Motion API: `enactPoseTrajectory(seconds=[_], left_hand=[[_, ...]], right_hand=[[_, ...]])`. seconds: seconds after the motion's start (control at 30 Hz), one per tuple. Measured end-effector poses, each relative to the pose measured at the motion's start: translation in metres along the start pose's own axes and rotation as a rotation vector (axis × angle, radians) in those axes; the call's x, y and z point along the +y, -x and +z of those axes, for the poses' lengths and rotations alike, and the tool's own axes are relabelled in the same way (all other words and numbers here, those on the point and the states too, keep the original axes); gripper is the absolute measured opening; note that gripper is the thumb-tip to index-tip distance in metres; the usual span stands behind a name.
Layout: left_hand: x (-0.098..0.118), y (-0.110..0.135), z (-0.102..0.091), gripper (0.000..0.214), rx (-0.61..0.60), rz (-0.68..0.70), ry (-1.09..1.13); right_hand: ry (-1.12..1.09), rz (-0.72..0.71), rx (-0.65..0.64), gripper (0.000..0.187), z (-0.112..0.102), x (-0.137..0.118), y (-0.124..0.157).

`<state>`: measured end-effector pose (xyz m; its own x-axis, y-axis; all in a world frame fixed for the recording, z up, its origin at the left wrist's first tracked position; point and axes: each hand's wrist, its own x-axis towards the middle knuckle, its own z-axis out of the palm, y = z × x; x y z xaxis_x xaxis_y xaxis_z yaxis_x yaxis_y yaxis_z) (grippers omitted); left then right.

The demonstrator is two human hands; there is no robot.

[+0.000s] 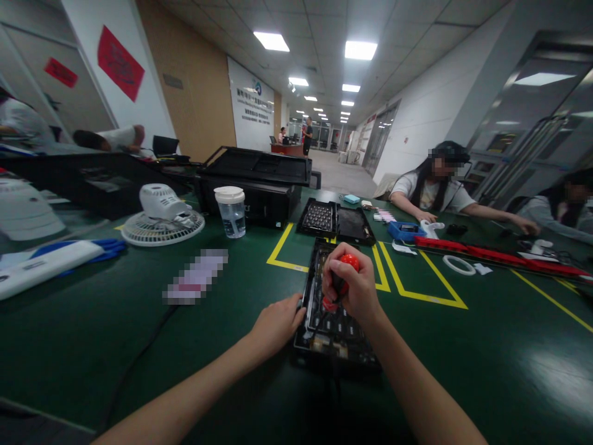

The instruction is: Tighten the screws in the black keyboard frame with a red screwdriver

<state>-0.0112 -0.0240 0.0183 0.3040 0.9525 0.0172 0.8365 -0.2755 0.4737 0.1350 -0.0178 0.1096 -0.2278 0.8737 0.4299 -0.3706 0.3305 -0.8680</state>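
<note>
My right hand [354, 281] is closed around a screwdriver [348, 267] with a red and black handle, held upright over a black case [303, 334]. The tool's tip is hidden by my fingers and the handle. Just beneath it a small red part [330, 304] shows among rows of small dark pieces inside the case. My left hand [278, 321] grips the case's left edge, thumb and fingers against the rim. Some copper-coloured parts [327, 346] lie near the case's front end, blurred.
Beyond stands an open black case [356, 225] with round silvery pieces. A lidded cup [231, 213], a white fan [162, 216] and a large black box [259, 198] are further left. Yellow tape [417, 293] marks the green table [463, 358]. A co-worker [435, 185] reaches across at right.
</note>
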Motion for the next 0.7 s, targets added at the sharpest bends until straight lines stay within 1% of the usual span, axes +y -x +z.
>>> enactPoseTrajectory(seconds=[0.27,0.5,0.7], left_hand=[[0.0006,0.0007,0.0003,0.036,-0.007,-0.018,0.037],[-0.0006,-0.0017,0.0029,0.033,-0.016,-0.016,-0.085],[-0.0022,-0.0016,0.0038,0.032,-0.009,-0.003,-0.102]], right_hand=[[0.010,-0.006,-0.006,0.013,-0.0008,0.0039,-0.0002],[0.009,0.001,-0.006,0.014,-0.0026,0.0078,-0.0018],[0.014,0.004,-0.013,0.014,-0.0021,0.0088,-0.0017]])
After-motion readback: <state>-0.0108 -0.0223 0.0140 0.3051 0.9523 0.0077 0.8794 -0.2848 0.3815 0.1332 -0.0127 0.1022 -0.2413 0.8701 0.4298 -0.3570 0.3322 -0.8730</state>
